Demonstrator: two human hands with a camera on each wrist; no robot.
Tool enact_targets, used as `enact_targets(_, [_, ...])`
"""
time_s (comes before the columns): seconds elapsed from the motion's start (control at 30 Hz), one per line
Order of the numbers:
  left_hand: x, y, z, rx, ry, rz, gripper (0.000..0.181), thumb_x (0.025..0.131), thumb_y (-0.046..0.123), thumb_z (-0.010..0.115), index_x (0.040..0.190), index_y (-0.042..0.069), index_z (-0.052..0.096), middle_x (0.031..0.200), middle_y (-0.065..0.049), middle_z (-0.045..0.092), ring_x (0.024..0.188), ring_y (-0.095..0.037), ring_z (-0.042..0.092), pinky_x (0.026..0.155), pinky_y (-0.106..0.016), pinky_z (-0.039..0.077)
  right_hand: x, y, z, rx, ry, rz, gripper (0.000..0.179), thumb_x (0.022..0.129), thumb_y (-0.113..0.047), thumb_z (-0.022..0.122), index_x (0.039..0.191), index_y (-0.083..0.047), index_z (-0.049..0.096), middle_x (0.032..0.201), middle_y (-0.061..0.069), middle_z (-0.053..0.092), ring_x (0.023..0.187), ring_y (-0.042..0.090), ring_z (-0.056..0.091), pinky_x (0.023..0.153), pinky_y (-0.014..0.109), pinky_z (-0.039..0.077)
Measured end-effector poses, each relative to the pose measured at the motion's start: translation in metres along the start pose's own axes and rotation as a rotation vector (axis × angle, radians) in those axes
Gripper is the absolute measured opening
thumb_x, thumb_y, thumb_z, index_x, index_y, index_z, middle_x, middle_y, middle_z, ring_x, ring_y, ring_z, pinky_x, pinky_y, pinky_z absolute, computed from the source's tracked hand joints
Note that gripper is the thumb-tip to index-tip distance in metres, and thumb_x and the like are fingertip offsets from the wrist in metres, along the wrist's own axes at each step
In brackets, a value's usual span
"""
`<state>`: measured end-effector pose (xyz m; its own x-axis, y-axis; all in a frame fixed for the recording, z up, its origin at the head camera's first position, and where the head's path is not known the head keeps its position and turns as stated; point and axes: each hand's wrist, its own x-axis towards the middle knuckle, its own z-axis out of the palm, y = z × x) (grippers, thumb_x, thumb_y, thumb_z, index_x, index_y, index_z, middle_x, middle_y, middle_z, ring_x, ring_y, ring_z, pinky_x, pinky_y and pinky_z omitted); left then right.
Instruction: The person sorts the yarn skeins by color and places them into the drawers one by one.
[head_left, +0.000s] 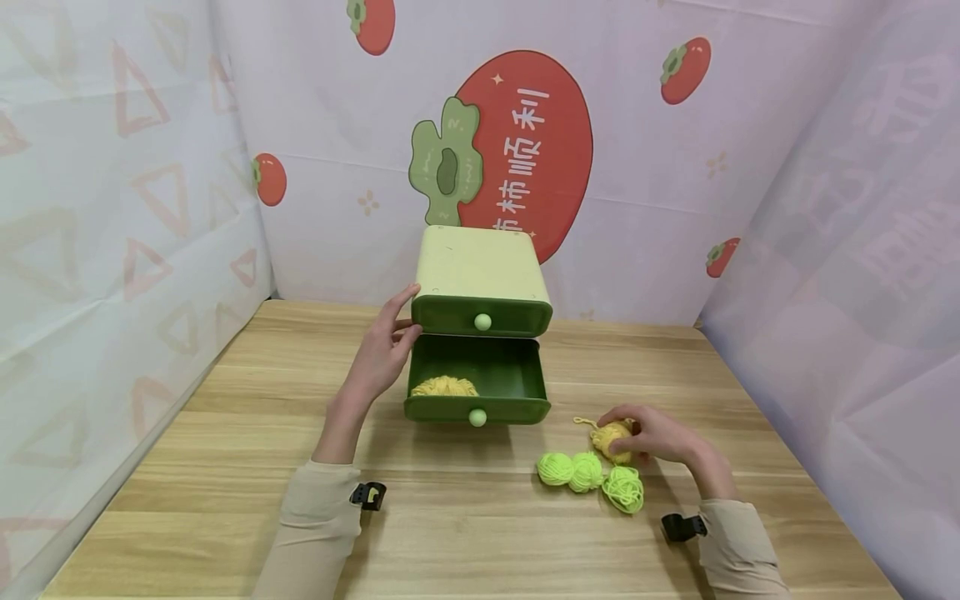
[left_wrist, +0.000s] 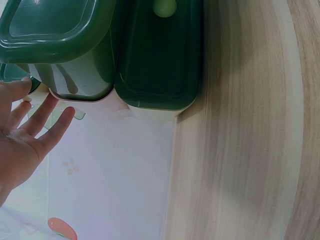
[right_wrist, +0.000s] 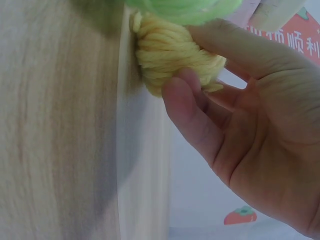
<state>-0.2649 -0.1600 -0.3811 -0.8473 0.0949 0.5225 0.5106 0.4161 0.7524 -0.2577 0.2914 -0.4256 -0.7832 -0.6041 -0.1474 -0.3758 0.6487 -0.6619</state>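
A small cabinet [head_left: 480, 262] with a cream top and green drawer fronts stands on the table. Below its top drawer front [head_left: 450, 317], a green drawer [head_left: 517, 375] is pulled out, with a yellow yarn bundle [head_left: 445, 386] lying inside at the front left. My left hand [head_left: 380, 350] rests its spread fingers against the cabinet's left side; its fingers show at the edge in the left wrist view. My right hand [head_left: 656, 433] grips a yellow yarn ball [right_wrist: 167, 50] between thumb and fingers, low over the table, with a loose yarn end trailing left.
Several bright green yarn balls [head_left: 585, 472] lie in front of the yellow one, right of the cabinet. In the left wrist view, another green drawer front [left_wrist: 160, 60] sits pushed in beneath the pulled-out drawer. Patterned cloth [head_left: 322, 100] hangs around the wooden table [head_left: 450, 533].
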Motion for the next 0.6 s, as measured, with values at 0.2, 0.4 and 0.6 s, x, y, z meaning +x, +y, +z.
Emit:
enact_targets(0.2, [0.0,0.0,0.0009,0.011,0.001,-0.015,0.06,0.096,0.013,0.052,0.144,0.04,0.03,0.151,0.007,0.028,0.112,-0.031,0.058,0.091,-0.043,0.051,-0.0002,-0.0005,-0.001,0.052,-0.013,-0.006,0.043,0.086,-0.019,0.068,0.125,-0.004,0.056,0.085,0.008,0.06,0.054,0.026,0.058,0.049,0.037,0.053])
enact_targets(0.4, [0.0,-0.0002,0.0009,0.008,0.002,-0.014,0.06,0.096,0.012,0.053,0.144,0.04,0.03,0.151,0.007,0.028,0.112,-0.031,0.059,0.09,-0.044,0.051,0.0,-0.0009,-0.0015,0.068,0.003,-0.029,0.042,0.087,-0.016,0.067,0.125,-0.004,0.055,0.094,0.011,0.059,0.056,0.03,0.06,0.051,0.039,0.054])
enact_targets(0.6, [0.0,-0.0002,0.0003,0.016,0.0,-0.012,0.06,0.096,0.013,0.052,0.144,0.04,0.029,0.151,0.006,0.028,0.112,-0.031,0.058,0.09,-0.043,0.051,0.0008,-0.0015,-0.0013,0.08,0.036,-0.063,0.042,0.087,-0.015,0.066,0.126,-0.003,0.054,0.103,0.014,0.058,0.06,0.026,0.062,0.051,0.038,0.055])
